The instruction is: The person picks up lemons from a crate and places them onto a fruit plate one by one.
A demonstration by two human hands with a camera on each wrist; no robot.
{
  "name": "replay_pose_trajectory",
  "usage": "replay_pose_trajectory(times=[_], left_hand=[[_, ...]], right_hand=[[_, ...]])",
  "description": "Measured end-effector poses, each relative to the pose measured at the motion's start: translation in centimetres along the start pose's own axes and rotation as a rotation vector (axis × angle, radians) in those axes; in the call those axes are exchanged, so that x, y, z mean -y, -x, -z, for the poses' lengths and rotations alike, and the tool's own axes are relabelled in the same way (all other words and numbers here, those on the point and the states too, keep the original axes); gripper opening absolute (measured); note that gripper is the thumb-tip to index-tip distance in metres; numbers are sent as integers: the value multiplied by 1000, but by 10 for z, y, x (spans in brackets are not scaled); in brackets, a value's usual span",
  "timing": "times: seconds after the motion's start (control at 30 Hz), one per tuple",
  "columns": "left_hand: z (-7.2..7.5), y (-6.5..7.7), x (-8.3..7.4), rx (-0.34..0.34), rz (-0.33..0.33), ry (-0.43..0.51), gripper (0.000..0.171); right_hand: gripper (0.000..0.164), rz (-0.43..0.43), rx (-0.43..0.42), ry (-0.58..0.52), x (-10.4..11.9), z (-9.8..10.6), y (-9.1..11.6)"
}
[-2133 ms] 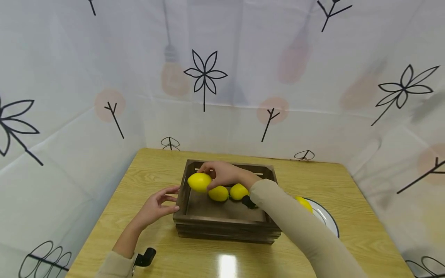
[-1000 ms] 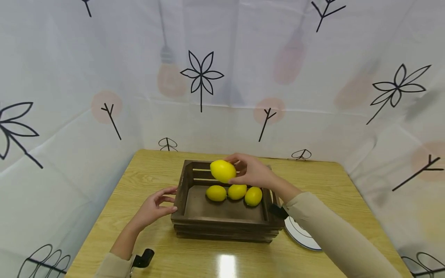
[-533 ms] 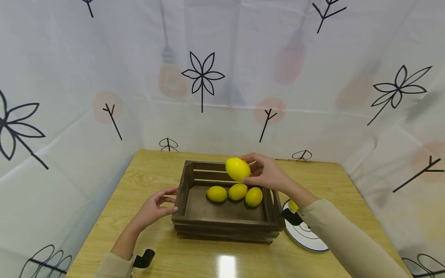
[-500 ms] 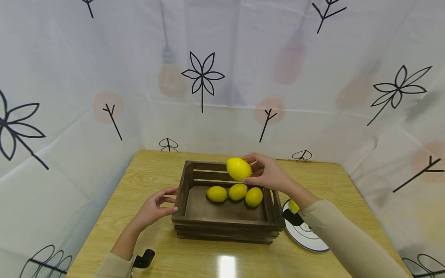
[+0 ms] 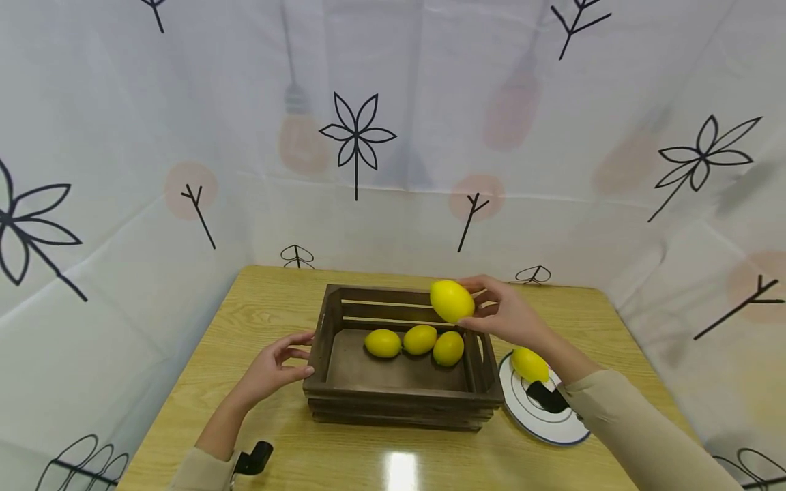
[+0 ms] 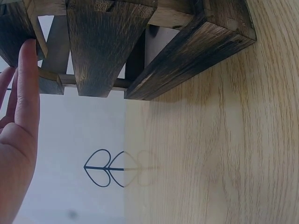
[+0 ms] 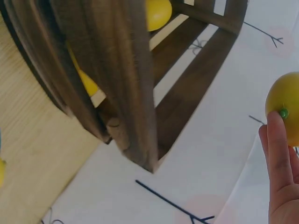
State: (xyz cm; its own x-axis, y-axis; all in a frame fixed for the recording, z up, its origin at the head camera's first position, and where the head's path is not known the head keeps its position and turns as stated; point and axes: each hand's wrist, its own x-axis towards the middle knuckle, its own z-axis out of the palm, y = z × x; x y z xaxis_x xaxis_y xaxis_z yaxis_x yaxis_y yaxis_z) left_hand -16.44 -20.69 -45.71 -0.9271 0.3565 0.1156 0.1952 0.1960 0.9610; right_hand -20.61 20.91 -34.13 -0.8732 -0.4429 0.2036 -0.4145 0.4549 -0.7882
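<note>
My right hand [image 5: 505, 310] pinches a yellow lemon [image 5: 452, 301] between thumb and fingers, raised over the right rear part of a dark brown slatted wooden crate [image 5: 393, 402]. In the right wrist view the lemon [image 7: 286, 107] shows a small green stem end beside the fingers. Inside the crate, on its floor, lie three more lemons: a left one [image 5: 383, 343], a middle one [image 5: 420, 339] and a right one [image 5: 448, 348]. My left hand [image 5: 273, 368] rests against the crate's left end; the left wrist view shows straight fingers [image 6: 28, 93] on a slat.
Right of the crate, a white plate [image 5: 522, 416] with a dark blue rim bears a lemon [image 5: 530, 365]; the right wrist camera [image 5: 547, 397] partly covers the plate. Everything stands on a light wooden table [image 5: 331, 453]. A patterned white cloth [image 5: 405, 225] hangs behind.
My right hand has carried the lemon up from the crate's left part and across to its right. The plate's lemon shows more fully now. My left hand has stayed at the crate's end.
</note>
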Motion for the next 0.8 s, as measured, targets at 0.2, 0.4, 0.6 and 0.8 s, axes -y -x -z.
replay_pose_trajectory(times=[0.2,0.4,0.6,0.8], left_hand=[[0,0,0,3,-3,-3,58],[-1,0,-1,6,-6,1,58],[-1,1,0,0,-5,-1,58],[-1,2,0,-3,-9,2,58]], right_hand=[[56,-16,-24,16,-8,7,14],[56,-26,-58,30,-11,12,29],[55,-45,-101,73,-20,15,42],[56,-69,-132,95,-32,21,55]])
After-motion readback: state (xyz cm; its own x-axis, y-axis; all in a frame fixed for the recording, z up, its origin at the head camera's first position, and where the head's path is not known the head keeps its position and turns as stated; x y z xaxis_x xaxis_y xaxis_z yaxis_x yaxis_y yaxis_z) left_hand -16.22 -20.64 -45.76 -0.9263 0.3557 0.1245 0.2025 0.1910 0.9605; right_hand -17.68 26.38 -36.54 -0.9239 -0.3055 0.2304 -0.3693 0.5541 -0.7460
